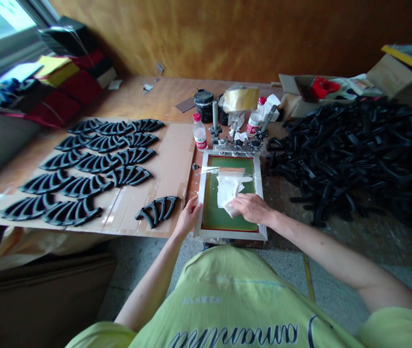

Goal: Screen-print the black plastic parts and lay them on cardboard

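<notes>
Screen (227, 235) with a metal frame and green mesh lies flat at the near edge of the bench (148, 99), right in front of the person. The left hand (189, 216) holds the frame's left rail near its lower corner, fingers curled against the metal. The right hand (251, 208) lies on the mesh with its fingers bent over the lower end of a white lump (228, 189). Whether that is paste or cloth, and whether the hand grips it or only presses on it, I cannot tell.

Just left of the left hand, a single black fan-shaped piece (157, 210) lies on a cardboard sheet (171, 159). Rows of black pieces (93, 164) of the same shape cover the sheet farther left. A big loose pile of black parts (358, 154) fills the bench to the right of the screen. Behind the screen stand a small bottle with a red cap (199, 134) and a black tin (204, 104).
</notes>
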### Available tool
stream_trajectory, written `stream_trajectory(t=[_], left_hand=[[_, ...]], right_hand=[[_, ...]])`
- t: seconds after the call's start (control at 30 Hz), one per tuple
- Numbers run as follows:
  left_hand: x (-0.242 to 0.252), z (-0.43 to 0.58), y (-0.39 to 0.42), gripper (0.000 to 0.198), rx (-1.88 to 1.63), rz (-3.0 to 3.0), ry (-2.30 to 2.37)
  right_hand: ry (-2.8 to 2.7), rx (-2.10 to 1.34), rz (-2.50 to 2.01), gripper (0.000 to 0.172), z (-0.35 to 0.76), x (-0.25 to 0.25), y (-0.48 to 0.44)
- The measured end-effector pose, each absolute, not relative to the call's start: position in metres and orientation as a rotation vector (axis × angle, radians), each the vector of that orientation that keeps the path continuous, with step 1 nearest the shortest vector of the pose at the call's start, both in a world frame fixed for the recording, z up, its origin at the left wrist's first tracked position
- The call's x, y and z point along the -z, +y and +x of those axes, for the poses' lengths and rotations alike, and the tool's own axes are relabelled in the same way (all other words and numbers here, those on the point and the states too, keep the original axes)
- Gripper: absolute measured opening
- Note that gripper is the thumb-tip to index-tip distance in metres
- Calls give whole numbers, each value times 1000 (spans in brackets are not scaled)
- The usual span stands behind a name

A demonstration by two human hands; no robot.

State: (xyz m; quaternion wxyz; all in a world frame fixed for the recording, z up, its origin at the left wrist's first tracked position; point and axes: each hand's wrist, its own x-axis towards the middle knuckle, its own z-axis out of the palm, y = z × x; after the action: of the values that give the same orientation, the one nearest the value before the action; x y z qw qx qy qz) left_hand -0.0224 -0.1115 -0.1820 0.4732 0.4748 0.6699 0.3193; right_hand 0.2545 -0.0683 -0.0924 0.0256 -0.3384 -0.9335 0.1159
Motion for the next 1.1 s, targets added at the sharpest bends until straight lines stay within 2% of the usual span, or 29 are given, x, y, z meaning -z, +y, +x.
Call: stream_trajectory(t=[0.1, 0.2, 0.3, 0.43, 0.47, 0.57, 0.63, 0.73, 0.83, 0.9, 0.97, 1.1], left_hand=[[186, -23, -111, 63, -790, 1156, 1599], [186, -23, -112, 66, -811, 1119, 1552], [183, -22, -113, 67, -835, 1085, 1525], [171, -20, -112, 71, -850, 1032, 1495], [166, -19, -112, 73, -852, 1008, 1477], [141, -18, -111, 80, -861, 965, 1446], [120, -18, -108, 77, -902, 961, 1459], [86, -17, -95, 67, -1026, 904, 1437], [55, -9, -68, 65, -1223, 898, 1322], [35, -2, -45, 62, -1394, 957, 1217], [16, 5, -21, 61, -1481, 1030, 1138], [-4, 15, 1, 56, -1435, 1061, 1087]], right_hand=[[-2827, -357, -1143, 13, 254, 90, -58], [-2723, -217, -1253, 21, 248, 102, -63], [-2761, -213, -1135, 26, 248, 113, -76], [-2676, -293, -1190, 14, 248, 104, -63], [-2612, -278, -1258, 18, 245, 98, -52], [-2432, -174, -1438, 47, 240, 75, -14], [-2320, -124, -1508, 57, 248, 60, 8], [-2050, -122, -1596, 48, 288, 50, 27], [-1844, -144, -1751, 37, 332, 64, 22], [-1903, -200, -1799, 40, 341, 86, 5], [-2070, -275, -1744, 35, 329, 113, -19], [-2364, -252, -1675, 23, 277, 149, -57]])
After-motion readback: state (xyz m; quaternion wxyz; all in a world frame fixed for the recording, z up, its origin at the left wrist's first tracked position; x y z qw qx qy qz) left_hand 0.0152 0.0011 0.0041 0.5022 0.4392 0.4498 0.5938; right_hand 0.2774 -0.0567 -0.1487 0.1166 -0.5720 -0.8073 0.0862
